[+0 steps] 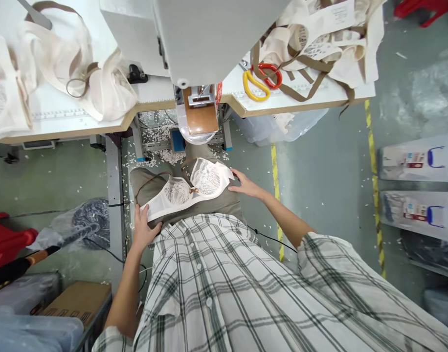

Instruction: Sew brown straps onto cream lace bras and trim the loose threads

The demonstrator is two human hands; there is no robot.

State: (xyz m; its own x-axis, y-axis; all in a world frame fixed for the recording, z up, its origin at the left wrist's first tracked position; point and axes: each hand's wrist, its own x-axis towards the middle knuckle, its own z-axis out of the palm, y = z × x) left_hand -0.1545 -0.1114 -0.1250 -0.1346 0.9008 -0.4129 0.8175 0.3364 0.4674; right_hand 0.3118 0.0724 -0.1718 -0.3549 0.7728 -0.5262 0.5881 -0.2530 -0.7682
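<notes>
A white lace bra (206,180) with a small brown bow and brown straps lies spread across my lap, cups up. My left hand (145,229) is at the bra's left band end, its fingertips touching the edge and its thumb stretched out apart. At the other end, my right hand (246,186) rests with its index fingertip at the right band and its thumb spread below. Both hands look open; fingertips under the fabric are hidden. Just beyond my knees is the sewing machine's arm (200,117), with a brown plate on top and a metal presser foot (202,95).
Scissors (258,85) with red and yellow handles lie on the right tabletop (293,95), beside a pile of bras (330,44). More bras (106,90) lie on the left. A clear plastic bag (271,129) hangs beneath the table. Plastic bins (414,159) stand at far right.
</notes>
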